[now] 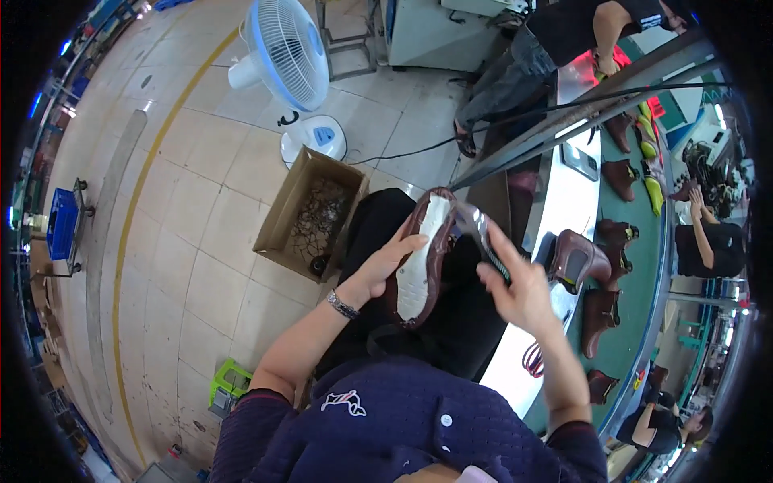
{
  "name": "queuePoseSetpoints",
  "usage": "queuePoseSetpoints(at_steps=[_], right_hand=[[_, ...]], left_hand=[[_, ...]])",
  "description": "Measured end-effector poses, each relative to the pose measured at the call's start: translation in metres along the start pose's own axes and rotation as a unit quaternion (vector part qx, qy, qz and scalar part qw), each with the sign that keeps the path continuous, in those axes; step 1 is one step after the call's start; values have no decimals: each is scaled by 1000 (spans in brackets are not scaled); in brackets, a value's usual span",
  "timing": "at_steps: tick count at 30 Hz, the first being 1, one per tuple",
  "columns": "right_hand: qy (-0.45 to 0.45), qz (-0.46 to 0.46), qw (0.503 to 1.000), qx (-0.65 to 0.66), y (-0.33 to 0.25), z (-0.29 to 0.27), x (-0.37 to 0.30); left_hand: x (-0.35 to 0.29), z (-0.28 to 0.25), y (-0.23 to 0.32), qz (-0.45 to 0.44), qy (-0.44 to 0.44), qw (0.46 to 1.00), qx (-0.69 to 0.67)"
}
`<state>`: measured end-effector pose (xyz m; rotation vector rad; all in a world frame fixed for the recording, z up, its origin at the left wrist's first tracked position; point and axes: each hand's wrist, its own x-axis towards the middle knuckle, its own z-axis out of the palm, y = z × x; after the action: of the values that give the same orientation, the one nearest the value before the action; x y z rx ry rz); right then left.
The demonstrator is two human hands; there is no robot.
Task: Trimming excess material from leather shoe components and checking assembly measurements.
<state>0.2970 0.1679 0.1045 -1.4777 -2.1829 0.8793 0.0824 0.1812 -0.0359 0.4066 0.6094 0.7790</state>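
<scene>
The left hand [385,264] grips a brown shoe [417,278] turned sole up, its thumb laid on the white underside and its other fingers going around the left edge, mostly hidden beneath. The right hand [522,291] has its fingers closed around the dark handle of a metal-headed tool [496,259]; the head is blurred and lies near the shoe's far end, and whether the two touch I cannot tell. The shoe is over the person's dark-trousered lap, its long side running from near to far. A metal-link band [342,305] circles the left wrist.

Just left of the lap stands an open cardboard box [276,211] with a dark tangle of scraps [318,216] inside. Beyond it is a blue-and-white fan [290,60]. To the right runs a pale worktop [567,200], a brown boot [576,259] at its right edge, then a green belt [642,299] carrying more brown footwear [599,320] and, farther off, yellow-green pieces [647,145]. A co-worker [555,36] stands at the far right. A green stool [229,380] sits near on the left.
</scene>
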Motion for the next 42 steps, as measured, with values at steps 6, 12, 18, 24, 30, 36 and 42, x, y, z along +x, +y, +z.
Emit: queuePoseSetpoints(at_steps=[6,12,18,24,30,36,42], right_hand=[[0,-183,983,-9,-4,-7,65],[-203,-89,940,-261,-8,-7,78],[-91,-139,973,-162,8,18,64],[-123,-167,962,-176,-8,8,61],[-188,-123,938,-263,14,28,74],[-50,-187,974,-121,-4,17,66],[-262,-13,943,-204,5,1,59]], left_hand=[[3,2,4,18,18,999,40],[-4,6,7,-13,53,998,23],[-3,4,8,-34,56,997,51],[-8,7,16,-57,64,995,43],[2,-9,6,-50,38,997,35],[1,-1,16,-41,32,999,9],[-2,-8,7,-37,30,998,-49]])
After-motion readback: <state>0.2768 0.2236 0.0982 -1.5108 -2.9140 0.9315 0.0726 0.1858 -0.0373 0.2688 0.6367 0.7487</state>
